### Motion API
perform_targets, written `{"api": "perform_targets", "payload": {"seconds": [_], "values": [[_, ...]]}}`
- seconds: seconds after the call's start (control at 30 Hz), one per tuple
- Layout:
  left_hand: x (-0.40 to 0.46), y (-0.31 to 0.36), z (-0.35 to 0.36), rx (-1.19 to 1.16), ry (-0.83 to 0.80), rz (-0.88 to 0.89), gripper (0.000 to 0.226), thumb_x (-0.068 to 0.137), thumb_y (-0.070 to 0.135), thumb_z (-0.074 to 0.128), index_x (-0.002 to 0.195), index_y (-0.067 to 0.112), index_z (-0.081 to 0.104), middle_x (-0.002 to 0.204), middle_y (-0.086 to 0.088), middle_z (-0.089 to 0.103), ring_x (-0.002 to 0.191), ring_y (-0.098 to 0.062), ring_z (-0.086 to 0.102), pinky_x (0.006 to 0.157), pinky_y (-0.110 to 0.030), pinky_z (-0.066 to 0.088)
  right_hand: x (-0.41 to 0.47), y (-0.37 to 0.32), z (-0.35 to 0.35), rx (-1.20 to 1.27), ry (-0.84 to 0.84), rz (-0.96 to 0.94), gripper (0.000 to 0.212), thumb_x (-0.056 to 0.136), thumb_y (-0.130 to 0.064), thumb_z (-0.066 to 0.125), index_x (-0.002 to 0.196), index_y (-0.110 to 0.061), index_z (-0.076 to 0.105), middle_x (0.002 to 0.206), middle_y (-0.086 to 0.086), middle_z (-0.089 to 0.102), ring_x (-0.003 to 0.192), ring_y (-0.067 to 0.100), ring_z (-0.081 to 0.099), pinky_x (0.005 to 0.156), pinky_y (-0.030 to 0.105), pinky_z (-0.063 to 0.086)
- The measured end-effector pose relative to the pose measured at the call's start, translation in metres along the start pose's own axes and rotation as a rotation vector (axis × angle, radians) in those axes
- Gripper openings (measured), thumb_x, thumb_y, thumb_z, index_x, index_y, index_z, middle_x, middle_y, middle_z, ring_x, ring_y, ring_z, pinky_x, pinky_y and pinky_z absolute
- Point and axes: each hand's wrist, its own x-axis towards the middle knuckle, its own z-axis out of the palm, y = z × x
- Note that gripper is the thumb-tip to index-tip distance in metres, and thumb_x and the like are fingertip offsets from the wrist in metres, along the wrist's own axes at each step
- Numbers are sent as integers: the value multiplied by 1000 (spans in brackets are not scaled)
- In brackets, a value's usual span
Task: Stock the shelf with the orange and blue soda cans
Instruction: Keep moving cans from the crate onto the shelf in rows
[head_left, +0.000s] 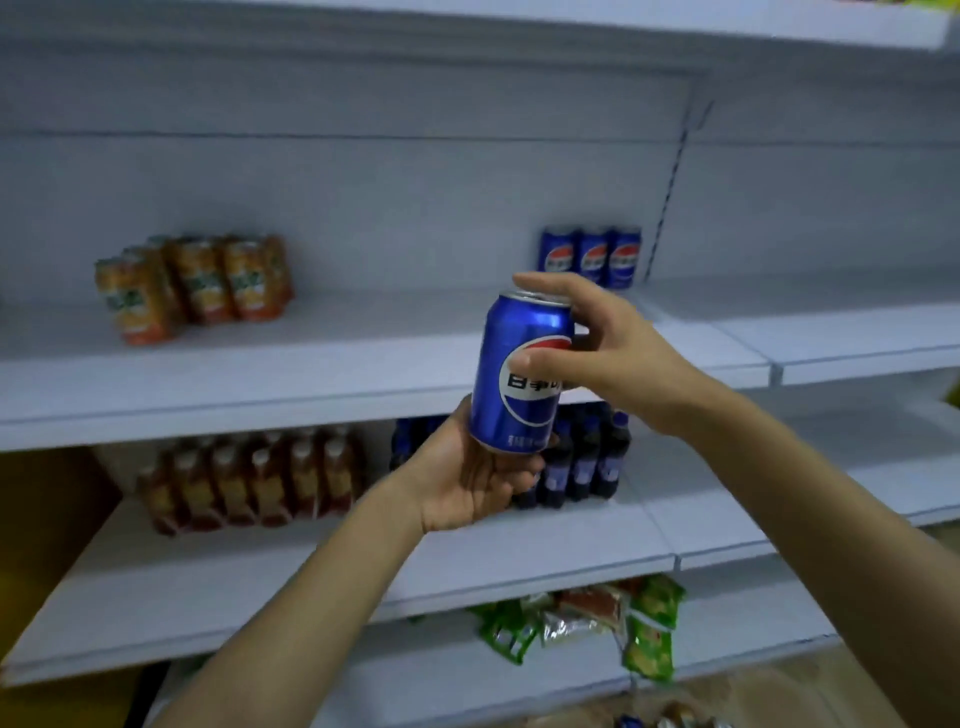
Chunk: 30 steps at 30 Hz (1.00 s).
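Observation:
A blue soda can (511, 358) is held upright in front of the white shelf (260, 374). My left hand (467, 478) cups its base from below. My right hand (597, 343) grips its top and side, thumb across the logo. On the shelf's left stand several orange soda cans (192, 283). Three blue soda cans (592, 257) stand in a row at the back right of the same shelf.
The shelf below holds orange-brown drink bottles (249, 478) on the left and dark bottles with blue labels (582, 462) behind my hands. Green and red snack packets (587, 618) lie on the lowest shelf. A slotted upright (670, 192) divides the shelving bays.

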Motion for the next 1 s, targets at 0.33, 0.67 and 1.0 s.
{"api": "perform_targets", "payload": {"seconds": [0.33,0.67,1.0], "values": [[131,109,4,911,257,819,61,70,60,69,121,31,51,108,15,65,94,0,63,77,-18,51,125,13,-94,-329,95,110,66,75,-16,79,131,-22,45,112,0,60,97,21,65,79,38,59],[285,154,-5,942,454,601,53,60,31,88,100,33,53,99,11,64,92,-10,63,77,-24,50,246,98,-166,-584,17,288,59,80,-23,76,131,-20,48,115,-4,53,104,18,57,72,26,57],[378,166,-25,896,651,562,48,62,23,87,99,20,56,99,4,64,86,-11,62,62,-13,44,326,184,-196,-606,-15,279,64,65,-28,85,118,-14,51,108,0,60,100,18,61,83,31,54]]}}
